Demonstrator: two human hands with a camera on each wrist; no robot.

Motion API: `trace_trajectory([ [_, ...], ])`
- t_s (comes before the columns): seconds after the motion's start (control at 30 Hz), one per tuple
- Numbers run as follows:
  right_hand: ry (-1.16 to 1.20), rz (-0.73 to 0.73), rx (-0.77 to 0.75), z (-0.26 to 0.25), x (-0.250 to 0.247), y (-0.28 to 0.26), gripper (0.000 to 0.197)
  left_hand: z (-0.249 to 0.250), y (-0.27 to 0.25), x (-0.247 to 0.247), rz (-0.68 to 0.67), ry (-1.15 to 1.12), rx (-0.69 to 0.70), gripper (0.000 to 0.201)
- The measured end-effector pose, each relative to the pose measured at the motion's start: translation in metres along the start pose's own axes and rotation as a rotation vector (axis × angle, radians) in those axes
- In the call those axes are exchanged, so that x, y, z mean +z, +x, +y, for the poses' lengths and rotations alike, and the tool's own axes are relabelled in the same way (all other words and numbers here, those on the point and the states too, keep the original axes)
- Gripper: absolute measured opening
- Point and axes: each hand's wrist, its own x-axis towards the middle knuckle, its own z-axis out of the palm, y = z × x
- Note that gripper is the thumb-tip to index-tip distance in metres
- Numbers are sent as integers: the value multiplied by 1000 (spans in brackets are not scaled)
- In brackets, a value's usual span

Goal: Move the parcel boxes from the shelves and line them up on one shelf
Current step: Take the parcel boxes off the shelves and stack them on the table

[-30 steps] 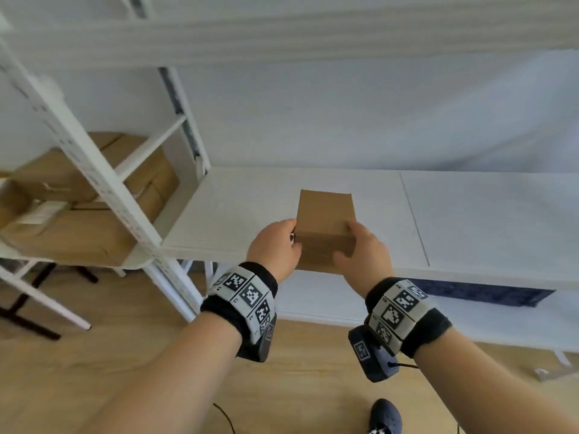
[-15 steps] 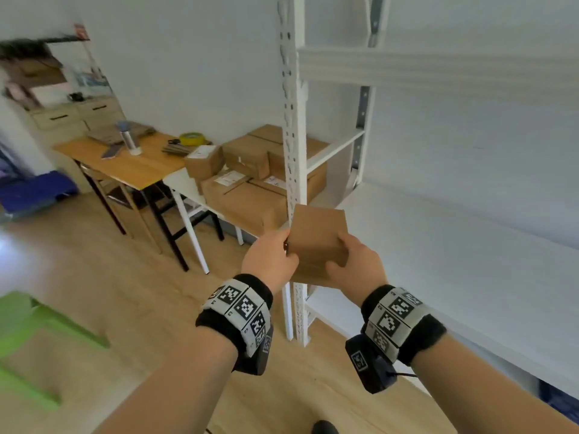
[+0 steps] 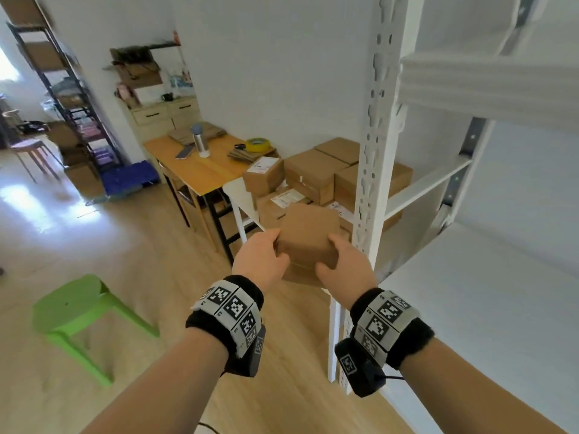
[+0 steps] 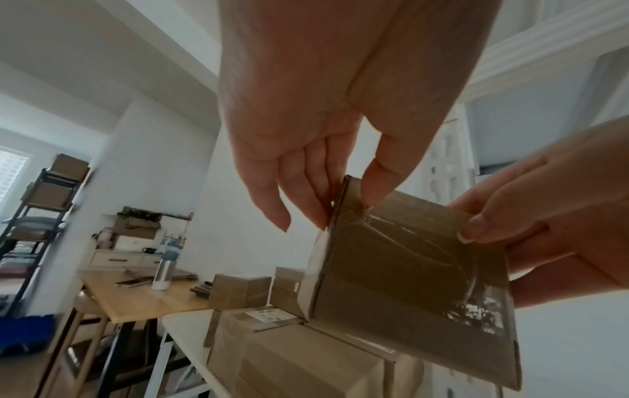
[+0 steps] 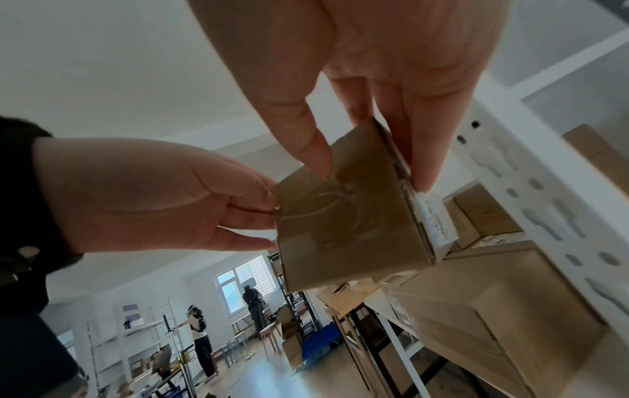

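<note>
ok, both hands on it: left hand point(image 3: 261, 261) and right hand point(image 3: 344, 267) each pinch a side of one small parcel box point(image 3: 308, 242), thumbs on top, fingers underneath, box up in the air in front of the white slotted upright point(image 3: 371, 151). looks like mid-carry to me, so next move needs a flat set-down w/ edges squared on the white shelf point(image 3: 488, 296) at right. box is plain brown cardboard w/ glossy tape underneath; beyond it, stacked boxes point(image 3: 316, 173), similar cardboard, some w/ labels.
</note>
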Motion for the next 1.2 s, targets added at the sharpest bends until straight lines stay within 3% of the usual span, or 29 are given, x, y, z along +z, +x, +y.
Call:
trace_trajectory([
  [0.27, 56, -46, 21, 0, 37, 81, 65, -38, 65, 3, -1, -51, -60, 36],
  [0.37, 36, -47, 63, -1, 55, 104, 65, -54, 93, 4, -47, -56, -21, 26],
  [0.57, 23, 119, 282, -2, 83, 144, 75, -72, 168, 15, -229, -106, 180, 22],
  [0.73, 33, 301, 509, -11, 99, 154, 79, -75, 214, 35, -371, -122, 401, 40],
  [0.83, -12, 365, 623, -14, 103, 149, 79, -74, 229, 55, -454, -115, 502, 39],
  [0.97, -82, 367, 737, -13, 108, 138, 81, -71, 229, 76, -550, -125, 612, 26],
  [1.2, -216, 305, 811, -16, 111, 139, 81, -69, 237, 97, -612, -106, 604, 16],
])
